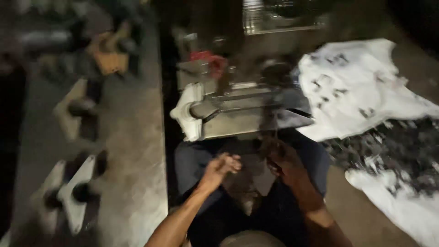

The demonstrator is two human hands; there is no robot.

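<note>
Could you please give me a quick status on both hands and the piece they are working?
Left hand and right hand close together over a dark piece on the lap, grips blurred. Metal machine just ahead. White printed cloth to the right.

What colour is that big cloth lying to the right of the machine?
The cloth is white with scattered dark markings, seen in the head view.

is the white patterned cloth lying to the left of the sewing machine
No, the white patterned cloth lies to the right of the sewing machine, while both hands are just below the machine.
</note>
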